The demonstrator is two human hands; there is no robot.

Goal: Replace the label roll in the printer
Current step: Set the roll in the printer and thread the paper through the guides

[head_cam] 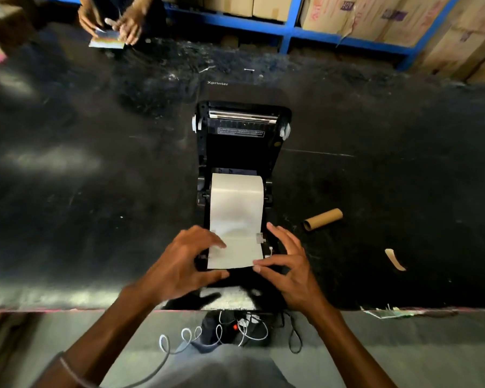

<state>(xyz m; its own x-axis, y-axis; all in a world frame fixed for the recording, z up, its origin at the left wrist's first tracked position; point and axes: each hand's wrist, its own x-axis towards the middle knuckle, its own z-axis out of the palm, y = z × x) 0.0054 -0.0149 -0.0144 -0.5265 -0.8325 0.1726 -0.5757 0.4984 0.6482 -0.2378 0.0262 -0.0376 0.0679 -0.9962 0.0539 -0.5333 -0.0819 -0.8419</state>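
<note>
- The printer [242, 152] stands open on the black counter [95, 191], its lid tipped back away from the person, near the counter's front edge.
- The label roll [237, 189] sits in the printer's well, and its white strip runs from the roll toward the person, over the front of the printer.
- The left hand [185, 264] is at the printer's front left corner, fingers spread; its fingertips lie on the left edge of the strip and the thumb reaches under the free end. It is not clenched.
- The right hand [289, 264] is at the printer's front right corner; thumb and forefinger meet at the strip's lower right corner, pinching it or just touching, while the other fingers fan out along the printer's right side.
- The strip's free end lies between the two hands.
- An empty cardboard core [323, 219] lies on the counter to the right of the printer, apart from both hands.
- A torn scrap of brown paper [394, 259] lies further right of the printer.
- Beyond the printer, at the counter's far side, another person's hands [109, 22] hold a small card.
</note>
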